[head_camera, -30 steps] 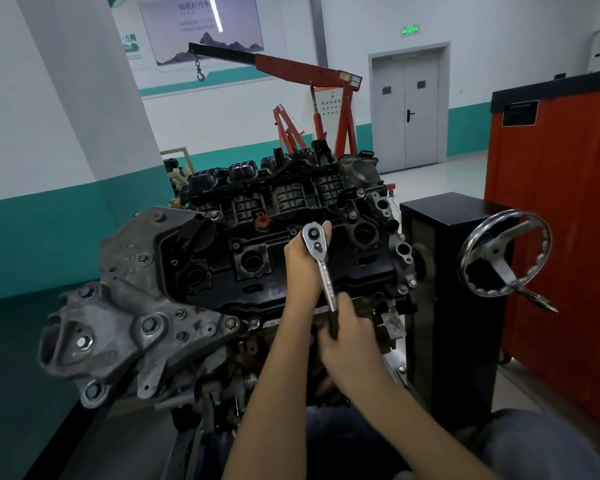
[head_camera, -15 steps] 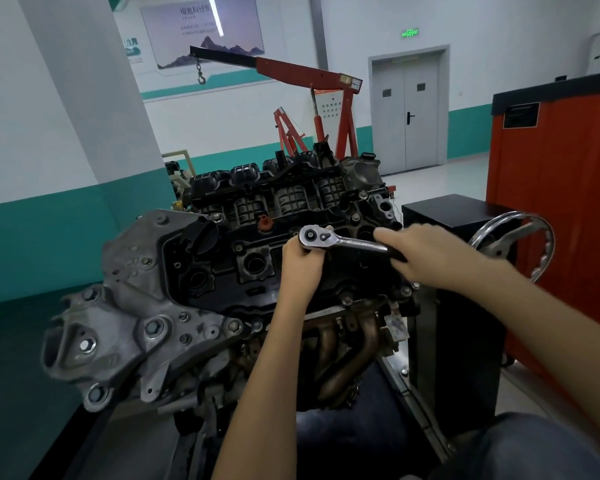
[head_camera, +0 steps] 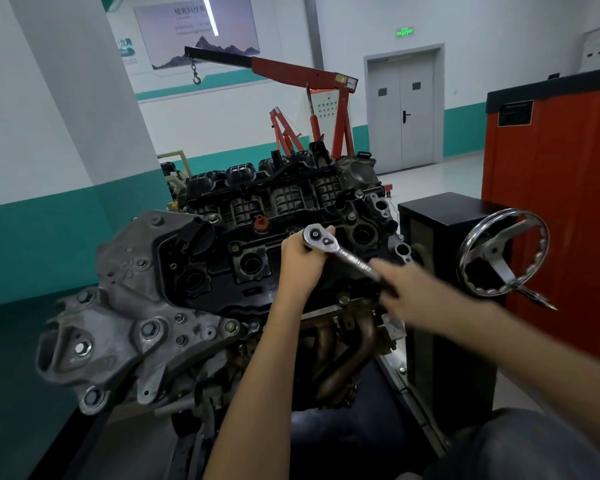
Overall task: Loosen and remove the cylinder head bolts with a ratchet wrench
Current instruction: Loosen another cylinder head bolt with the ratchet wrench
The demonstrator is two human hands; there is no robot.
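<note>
left hand [head_camera: 300,258] cups wrench [head_camera: 340,252] head on engine [head_camera: 222,271] | right hand [head_camera: 407,289], blurred, grips handle, lower right

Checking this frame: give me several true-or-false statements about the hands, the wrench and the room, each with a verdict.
1. The left hand holds the ratchet wrench at its head, over the engine. True.
2. The wrench's handle runs toward the lower left of the picture. False: it runs to the lower right, into the right hand.
3. The right hand grips the silver handwheel. False: it holds the wrench's handle; the handwheel stands apart, to its right.
4. A red engine crane stands behind the engine. True.
5. The grey double door is open. False: the door is shut.
</note>
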